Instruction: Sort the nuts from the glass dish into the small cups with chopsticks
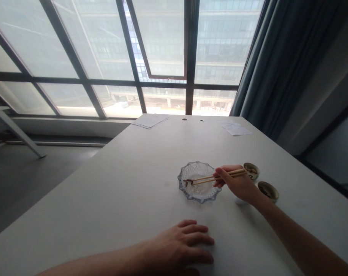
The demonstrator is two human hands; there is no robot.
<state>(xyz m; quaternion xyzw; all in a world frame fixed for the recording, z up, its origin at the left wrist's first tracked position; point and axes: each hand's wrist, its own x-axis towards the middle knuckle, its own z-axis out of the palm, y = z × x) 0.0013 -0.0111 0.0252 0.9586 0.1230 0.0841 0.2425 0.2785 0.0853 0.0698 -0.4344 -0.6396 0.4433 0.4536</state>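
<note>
A pair of wooden chopsticks (206,179) is in my right hand (234,180), whose fingers are closed round them. Their tips are over the clear glass dish (201,197), at small dark brown pieces (188,183) too small to name. Whether the tips pinch these pieces or only touch them I cannot tell. My left hand (188,243) rests palm down on the table in front of the dish, fingers spread and holding nothing. Two small cups, one (252,168) with pale brown pieces and one (268,190) with dark contents, stand right of the dish, partly behind my right hand and wrist.
The white table (128,191) reaches toward the windows. Papers (151,120) lie at its far left corner, and a crumpled sheet (236,128) at the far right. Two small round spots lie between them. A dark curtain (265,69) hangs on the right.
</note>
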